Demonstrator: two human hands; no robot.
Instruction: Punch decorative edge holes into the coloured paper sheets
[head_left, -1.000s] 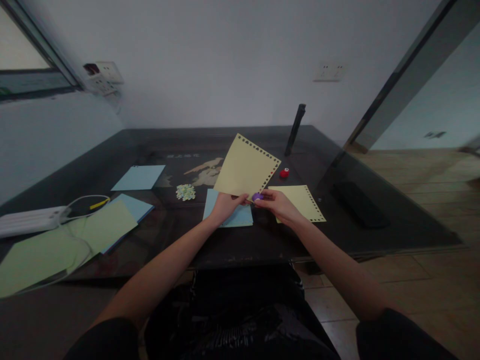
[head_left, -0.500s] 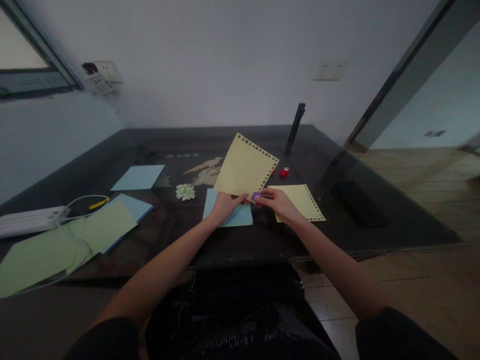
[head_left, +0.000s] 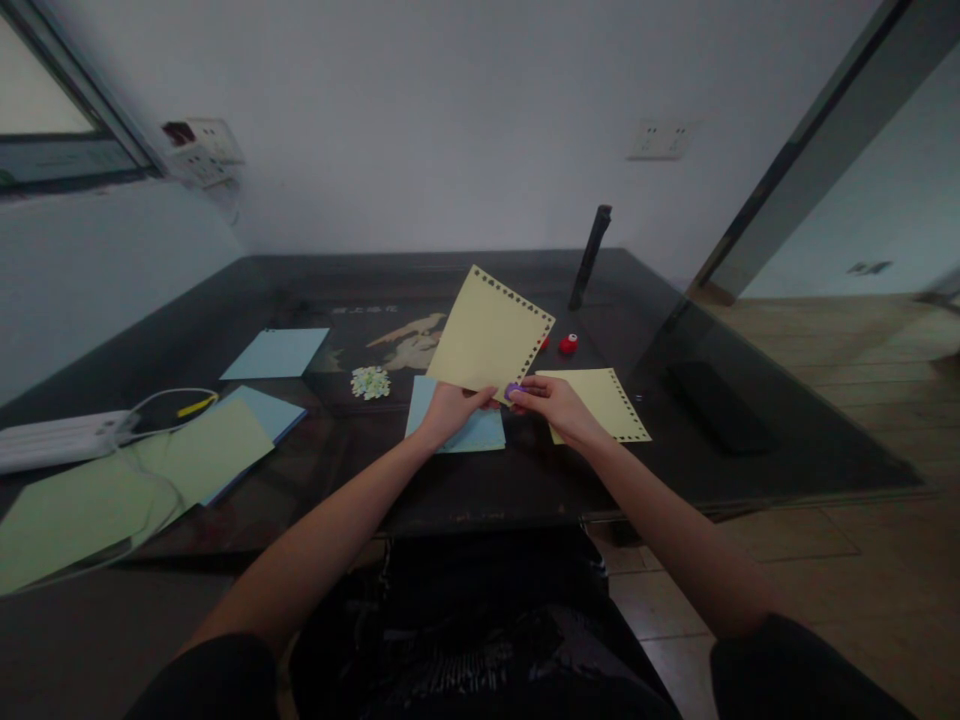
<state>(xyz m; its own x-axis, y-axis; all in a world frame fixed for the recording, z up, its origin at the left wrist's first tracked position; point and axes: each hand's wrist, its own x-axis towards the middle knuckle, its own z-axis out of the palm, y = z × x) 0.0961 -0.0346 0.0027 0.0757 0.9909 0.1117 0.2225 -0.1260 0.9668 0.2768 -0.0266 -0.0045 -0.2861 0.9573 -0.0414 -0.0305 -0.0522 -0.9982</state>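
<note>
Pinched at its lower edge by my left hand (head_left: 454,407), a yellow paper sheet (head_left: 487,335) is held up at a tilt above the table. A row of small dark holes runs along two of its edges. My right hand (head_left: 553,402) is closed on a small purple craft punch (head_left: 514,391), which sits at the sheet's lower right corner. Fingers partly hide the punch. Beneath my left hand lie light blue sheets (head_left: 484,432). Beyond my right hand, another yellow sheet (head_left: 600,395) with holes along its right and lower edges lies flat.
Two red punches (head_left: 568,344) stand behind the held sheet, one mostly hidden. A pile of small pale cut-outs (head_left: 370,382) lies left of centre. Farther left are a blue sheet (head_left: 277,354), green sheets (head_left: 142,485) and a white power strip (head_left: 64,440) with a cable. A black phone-like object (head_left: 716,408) lies right.
The held yellow sheet has shifted very slightly to the left. Both hands keep their grips, and everything else looks the same.
</note>
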